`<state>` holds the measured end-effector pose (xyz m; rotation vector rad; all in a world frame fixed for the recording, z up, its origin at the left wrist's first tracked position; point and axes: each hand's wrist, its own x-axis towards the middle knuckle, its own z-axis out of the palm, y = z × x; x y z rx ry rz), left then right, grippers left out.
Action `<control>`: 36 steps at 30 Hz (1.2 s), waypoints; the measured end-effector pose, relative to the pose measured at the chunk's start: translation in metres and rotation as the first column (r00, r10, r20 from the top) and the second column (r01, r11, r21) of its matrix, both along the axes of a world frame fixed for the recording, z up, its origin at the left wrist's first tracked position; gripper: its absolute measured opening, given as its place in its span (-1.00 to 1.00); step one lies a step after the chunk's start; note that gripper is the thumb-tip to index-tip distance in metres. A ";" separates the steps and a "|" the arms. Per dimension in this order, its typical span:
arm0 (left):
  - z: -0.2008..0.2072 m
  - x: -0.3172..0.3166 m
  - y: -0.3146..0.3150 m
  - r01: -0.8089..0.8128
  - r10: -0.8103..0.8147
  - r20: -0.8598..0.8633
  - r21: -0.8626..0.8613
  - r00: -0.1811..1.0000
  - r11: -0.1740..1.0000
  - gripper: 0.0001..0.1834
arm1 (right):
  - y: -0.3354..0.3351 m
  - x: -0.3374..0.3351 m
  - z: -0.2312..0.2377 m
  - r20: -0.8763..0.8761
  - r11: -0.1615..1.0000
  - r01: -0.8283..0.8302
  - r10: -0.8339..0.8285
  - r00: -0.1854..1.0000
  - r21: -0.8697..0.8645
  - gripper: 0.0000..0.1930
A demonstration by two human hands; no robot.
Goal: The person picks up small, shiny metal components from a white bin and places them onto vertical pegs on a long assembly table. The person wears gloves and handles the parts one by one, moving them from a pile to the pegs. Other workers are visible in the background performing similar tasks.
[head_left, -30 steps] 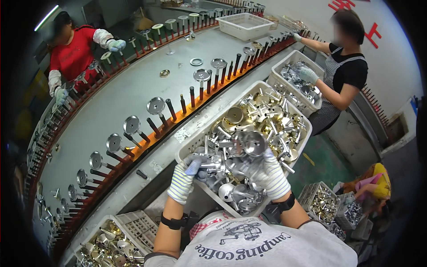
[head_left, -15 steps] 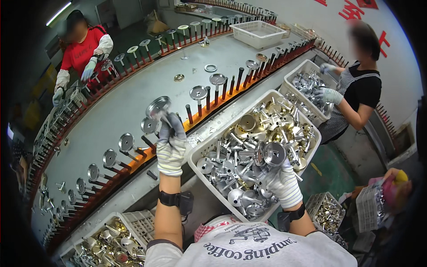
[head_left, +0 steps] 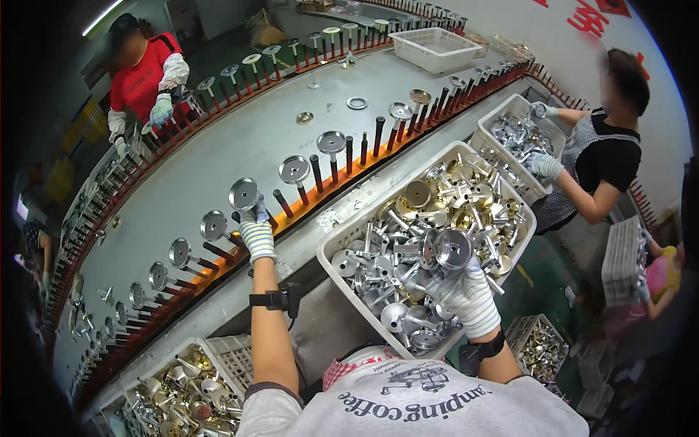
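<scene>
Some dark lettering [head_left: 411,408] and a line drawing [head_left: 419,379] mark the person's grey shirt [head_left: 524,408], the words upside down and partly lost in folds. Just beyond, the right hand [head_left: 466,298], in a striped glove, pinches two silver disc-headed parts [head_left: 453,249] above the white crate [head_left: 357,306]; its fingertips are blurred and partly hidden. Silver and gold parts [head_left: 491,222] heap that crate to its corners, too tangled to count. The left hand [head_left: 256,234], gloved alike, curls round the stem of one silver disc part [head_left: 243,194] at the orange peg rail [head_left: 342,178] on the table's near edge; whether the stem sits on a peg cannot be told. Two discs follow to its right, then three dark pegs [head_left: 364,148]. Across the table [head_left: 211,146] lie one ring [head_left: 357,103] and one small disc [head_left: 304,117], with a white bin [head_left: 437,52] at its far edge. Of four co-workers, one at the left rim is mostly lost in shadow. Red writing [head_left: 588,18] on the wall is cut off above.
</scene>
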<state>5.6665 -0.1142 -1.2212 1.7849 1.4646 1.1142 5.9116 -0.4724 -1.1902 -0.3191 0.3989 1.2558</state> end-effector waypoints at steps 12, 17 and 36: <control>-0.019 -0.038 0.025 0.013 -0.017 -0.118 -0.039 0.993 0.999 -0.69 | 0.003 0.035 0.009 0.055 0.995 -0.096 0.097 0.994 -0.016 -0.27; -0.013 -0.035 0.023 0.012 -0.011 -0.203 0.006 0.979 1.000 -0.70 | 0.002 0.049 0.013 -0.001 0.995 -0.093 0.093 0.996 0.021 -0.52; 0.065 0.218 -0.212 0.631 -0.650 -0.177 -0.156 0.739 0.760 -0.33 | -0.003 0.159 -0.017 0.081 0.965 -0.223 0.214 0.974 0.135 -0.29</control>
